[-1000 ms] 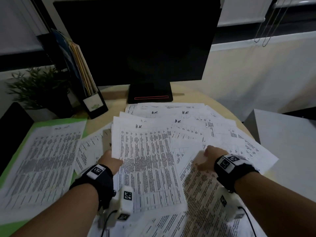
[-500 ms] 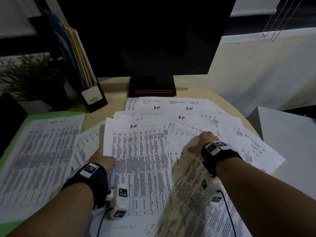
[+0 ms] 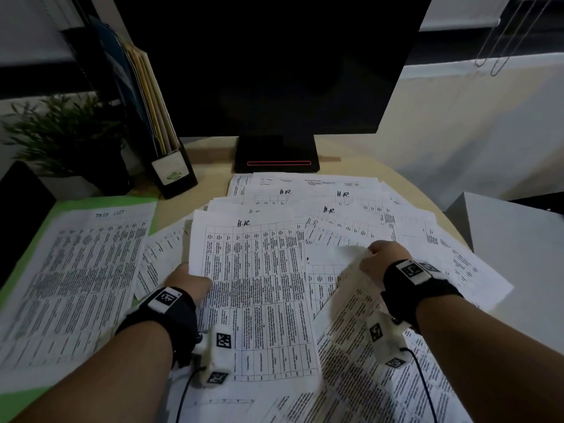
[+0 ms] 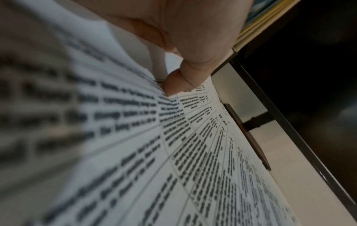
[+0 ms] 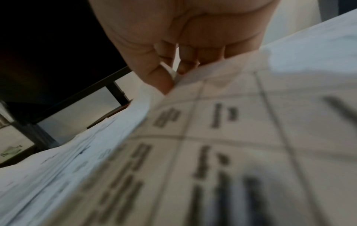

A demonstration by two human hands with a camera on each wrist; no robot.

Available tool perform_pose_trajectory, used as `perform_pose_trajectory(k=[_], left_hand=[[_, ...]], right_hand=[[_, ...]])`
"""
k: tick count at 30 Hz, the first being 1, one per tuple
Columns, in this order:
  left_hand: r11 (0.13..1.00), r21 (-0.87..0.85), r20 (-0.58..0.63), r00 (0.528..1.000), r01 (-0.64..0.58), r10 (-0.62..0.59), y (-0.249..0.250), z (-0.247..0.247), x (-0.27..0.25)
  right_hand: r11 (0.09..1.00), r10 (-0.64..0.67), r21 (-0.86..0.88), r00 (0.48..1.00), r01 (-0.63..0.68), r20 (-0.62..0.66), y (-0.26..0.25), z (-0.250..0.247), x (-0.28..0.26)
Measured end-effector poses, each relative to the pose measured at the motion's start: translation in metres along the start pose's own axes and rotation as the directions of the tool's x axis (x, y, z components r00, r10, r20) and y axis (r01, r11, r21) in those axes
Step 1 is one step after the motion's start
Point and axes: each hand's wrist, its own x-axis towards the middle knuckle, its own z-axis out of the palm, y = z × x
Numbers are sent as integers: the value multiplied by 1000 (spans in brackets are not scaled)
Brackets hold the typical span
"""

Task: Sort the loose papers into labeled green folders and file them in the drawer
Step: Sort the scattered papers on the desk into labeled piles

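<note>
In the open green folder lies a task-list sheet; both hands' fingers pinch loose papers.

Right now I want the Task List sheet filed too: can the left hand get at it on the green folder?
Probably yes: the Task List sheet lies uncovered beside the left hand, though it holds an H.R. sheet.

"H.R." handwritten at top of front sheet near desk middle. Same "H.R." on sheets behind, toward far edge. "TASK LIST" handwritten atop sheet lying on green folder, left edge. Label on file holder: print illegible. Table print on sheets too small to read.
</note>
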Motion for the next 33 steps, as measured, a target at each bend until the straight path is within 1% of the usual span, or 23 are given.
perform_pose_trajectory(k=[3,6,8,9,10,12,13,15,17,19,20,22,24,26,29,30,31,33], left_hand=[[999,12,2,999,37,-37,1,-3,0],[999,31,16,999,40,-41,3,-6,-1],[996,92,8,1000,8,-9,4,-8,-1],[992,128,-2,1000,-7,8,5,-10,0],[988,154,-18,1000,-12,14,5,-13,1],[982,188,-72,997,-18,33,4,-20,1],[980,200,-101,994,-21,42,4,-24,2],[979,201,-154,986,-32,63,0,-31,6],[981,191,-189,979,-37,74,-2,-36,5],[982,181,-190,977,-58,93,-1,-38,3],[982,171,-182,977,-75,107,-2,-37,3],[982,164,-161,979,-99,126,-1,-35,-1],[981,159,-158,978,-108,133,-2,-32,-1],[985,134,-162,978,-110,131,-4,-30,-2],[990,82,-166,978,-116,128,-5,-26,-5],[991,67,-176,976,-119,129,-7,-25,-4],[992,51,-188,974,-115,123,-7,-24,-4],[994,23,-209,972,-106,109,-8,-22,-4]], right_hand=[[999,-3,45,1000,2,14,-2,2,-4],[999,-14,-48,998,17,65,-7,3,-9],[999,-13,-46,998,15,61,-7,1,-10],[1000,-13,24,999,12,38,-6,0,-10],[990,-12,141,1000,11,11,-5,-1,-8],[930,-19,365,997,46,-77,-7,-5,-7],[893,-24,442,991,81,-132,-8,-8,-6],[829,-18,536,967,157,-256,-10,-13,-4],[801,0,564,941,203,-339,-10,-17,-3],[808,2,557,944,193,-330,-8,-18,-2],[832,7,534,959,151,-282,-6,-17,0],[888,47,458,989,24,-143,0,-14,-1],[910,105,408,993,-77,-46,7,-11,-2],[908,152,402,987,-116,-59,13,-9,-4],[855,266,480,960,-197,-81,19,-7,-8],[849,279,486,957,-208,-79,21,-5,-8],[875,269,438,960,-208,-82,22,-3,-9],[956,206,226,977,-188,-60,22,1,-15]])
